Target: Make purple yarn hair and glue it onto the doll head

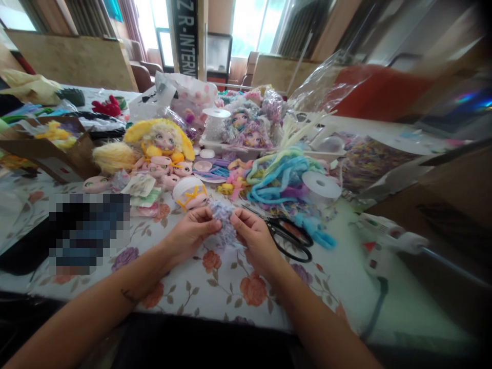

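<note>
A small bunch of fluffy, pale lilac yarn (225,225) is pinched between my two hands above the flowered tablecloth. My left hand (198,225) grips its left edge, thumb against fingers. On the other side my right hand (251,230) holds it the same way. Just behind the yarn sits a doll head in a white cap with yellow ribbon (190,193). Black-handled scissors (290,238) lie right beside my right hand, with part of their blades hidden. A loop of blue fuzzy yarn (319,236) rests past the scissors.
A glue gun (388,230) stands at the right near a cardboard box (442,205). Behind the work spot are thick blue-green yarn (284,171), a white spool (322,185), doll faces (157,166) and a yellow-eared doll (163,138). An open carton (57,154) stands at the left.
</note>
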Available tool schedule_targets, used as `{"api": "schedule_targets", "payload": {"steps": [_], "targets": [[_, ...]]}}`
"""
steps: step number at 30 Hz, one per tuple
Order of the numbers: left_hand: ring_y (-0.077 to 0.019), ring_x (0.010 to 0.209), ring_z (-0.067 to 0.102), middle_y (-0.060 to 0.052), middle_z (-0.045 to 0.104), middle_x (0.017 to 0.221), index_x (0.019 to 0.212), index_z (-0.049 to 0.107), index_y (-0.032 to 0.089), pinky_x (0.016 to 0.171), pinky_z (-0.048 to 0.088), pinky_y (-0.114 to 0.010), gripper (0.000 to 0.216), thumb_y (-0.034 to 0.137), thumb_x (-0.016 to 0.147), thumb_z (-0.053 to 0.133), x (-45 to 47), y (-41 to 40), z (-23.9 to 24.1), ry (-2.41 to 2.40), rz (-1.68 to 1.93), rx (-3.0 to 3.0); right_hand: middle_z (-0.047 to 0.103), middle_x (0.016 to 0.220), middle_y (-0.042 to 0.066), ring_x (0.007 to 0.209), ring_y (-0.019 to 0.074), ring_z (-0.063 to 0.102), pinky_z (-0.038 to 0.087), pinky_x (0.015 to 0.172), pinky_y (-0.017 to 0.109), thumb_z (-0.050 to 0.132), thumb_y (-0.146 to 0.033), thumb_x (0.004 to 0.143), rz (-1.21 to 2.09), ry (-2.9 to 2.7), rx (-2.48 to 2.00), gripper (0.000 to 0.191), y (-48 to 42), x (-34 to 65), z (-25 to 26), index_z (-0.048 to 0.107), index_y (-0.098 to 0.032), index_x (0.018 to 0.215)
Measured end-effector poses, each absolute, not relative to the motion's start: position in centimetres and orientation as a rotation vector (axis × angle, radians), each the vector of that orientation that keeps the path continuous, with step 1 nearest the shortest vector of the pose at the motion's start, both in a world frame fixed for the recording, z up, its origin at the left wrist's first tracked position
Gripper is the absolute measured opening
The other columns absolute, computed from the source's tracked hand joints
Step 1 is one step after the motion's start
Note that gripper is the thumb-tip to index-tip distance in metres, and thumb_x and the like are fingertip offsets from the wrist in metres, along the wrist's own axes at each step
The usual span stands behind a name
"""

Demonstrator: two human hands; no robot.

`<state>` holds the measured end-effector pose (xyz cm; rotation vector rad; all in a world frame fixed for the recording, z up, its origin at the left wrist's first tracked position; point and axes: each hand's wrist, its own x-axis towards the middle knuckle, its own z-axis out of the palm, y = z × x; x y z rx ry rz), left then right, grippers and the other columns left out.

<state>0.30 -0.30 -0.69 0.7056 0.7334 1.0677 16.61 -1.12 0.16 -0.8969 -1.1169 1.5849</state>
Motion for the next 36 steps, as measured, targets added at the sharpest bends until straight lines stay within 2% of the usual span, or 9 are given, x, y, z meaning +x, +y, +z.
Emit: {"api": "schedule_targets", "payload": {"steps": [6, 12, 16, 19, 21, 24, 27, 32, 36], "targets": [[-0.0077, 0.062, 0.056, 0.002, 0.062, 0.068, 0.066, 0.063, 0.015, 0.060, 0.045, -0.018, 0.029, 0.023, 0.059, 0.090, 0.17, -0.09, -0.69, 0.730, 1.110, 0.659, 0.045, 0.065, -0.004, 0.061, 0.0117, 0.038, 0.029, 0.058, 0.026, 0.077, -0.041, 0.075, 1.480, -1.262, -0.943, 0.030, -1.06, 16.64, -0.11, 0.057, -0.019, 0.072], [-0.0080, 0.069, 0.058, 0.001, 0.063, 0.073, 0.072, 0.065, 0.014, 0.070, 0.049, -0.019, 0.031, 0.025, 0.059, 0.091, 0.50, -0.31, -0.36, 0.666, 1.074, 0.626, 0.050, 0.072, -0.003, 0.067, 0.0122, 0.042, 0.033, 0.064, 0.026, 0.073, -0.038, 0.080, 1.538, -1.203, -0.855, 0.025, -0.81, 16.90, -0.23, 0.058, -0.019, 0.078], [-0.0095, 0.070, 0.058, 0.001, 0.062, 0.071, 0.076, 0.068, 0.014, 0.070, 0.048, -0.021, 0.034, 0.034, 0.059, 0.091, 0.64, -0.30, -0.57, 0.684, 1.080, 0.708, 0.045, 0.068, -0.004, 0.063, 0.0113, 0.038, 0.029, 0.058, 0.025, 0.073, -0.040, 0.079, 1.405, -1.278, -0.942, 0.028, -0.69, 16.95, -0.28, 0.057, -0.018, 0.076], [-0.0137, 0.080, 0.062, -0.001, 0.067, 0.078, 0.085, 0.072, 0.015, 0.078, 0.047, -0.025, 0.038, 0.029, 0.057, 0.092, 0.78, -0.39, -0.63, 0.712, 1.054, 0.837, 0.045, 0.067, -0.004, 0.061, 0.0111, 0.038, 0.029, 0.057, 0.025, 0.071, -0.044, 0.081, 1.357, -1.272, -0.963, 0.029, -0.78, 16.78, -0.35, 0.058, -0.019, 0.079], [-0.0151, 0.083, 0.062, -0.003, 0.069, 0.084, 0.088, 0.073, 0.015, 0.080, 0.047, -0.027, 0.035, 0.027, 0.060, 0.090, 0.83, -0.43, -0.72, 0.740, 1.073, 0.889, 0.049, 0.071, -0.003, 0.064, 0.0116, 0.041, 0.033, 0.059, 0.025, 0.071, -0.045, 0.081, 1.365, -1.270, -0.948, 0.029, -0.86, 16.60, -0.39, 0.059, -0.018, 0.082], [-0.0129, 0.077, 0.061, -0.002, 0.068, 0.079, 0.080, 0.072, 0.015, 0.073, 0.046, -0.024, 0.025, 0.029, 0.065, 0.087, 0.74, -0.38, -0.99, 0.768, 1.141, 0.887, 0.050, 0.070, -0.003, 0.065, 0.0122, 0.043, 0.034, 0.060, 0.025, 0.075, -0.045, 0.077, 1.405, -1.309, -0.936, 0.031, -0.90, 16.41, -0.45, 0.058, -0.019, 0.079], [-0.0094, 0.068, 0.057, 0.000, 0.064, 0.069, 0.069, 0.070, 0.014, 0.067, 0.045, -0.021, 0.026, 0.028, 0.061, 0.090, 0.60, -0.30, -1.20, 0.761, 1.159, 0.798, 0.045, 0.065, -0.004, 0.061, 0.0116, 0.040, 0.031, 0.057, 0.025, 0.076, -0.044, 0.075, 1.413, -1.339, -0.956, 0.033, -0.85, 16.41, -0.51, 0.054, -0.019, 0.073], [-0.0090, 0.068, 0.058, -0.001, 0.066, 0.072, 0.070, 0.070, 0.012, 0.067, 0.046, -0.019, 0.033, 0.028, 0.054, 0.093, 0.67, -0.30, -0.93, 0.723, 1.080, 0.664, 0.043, 0.062, -0.005, 0.058, 0.0109, 0.037, 0.029, 0.055, 0.025, 0.078, -0.044, 0.072, 1.385, -1.326, -0.972, 0.035, -0.76, 16.63, -0.40, 0.054, -0.019, 0.070], [-0.0087, 0.069, 0.057, 0.001, 0.062, 0.071, 0.072, 0.069, 0.014, 0.066, 0.046, -0.018, 0.030, 0.029, 0.059, 0.091, 0.66, -0.28, -0.79, 0.727, 1.175, 0.713, 0.049, 0.068, -0.004, 0.062, 0.0115, 0.043, 0.034, 0.058, 0.025, 0.076, -0.046, 0.075, 1.381, -1.306, -0.983, 0.032, -0.84, 16.57, -0.10, 0.059, -0.019, 0.077]]}}
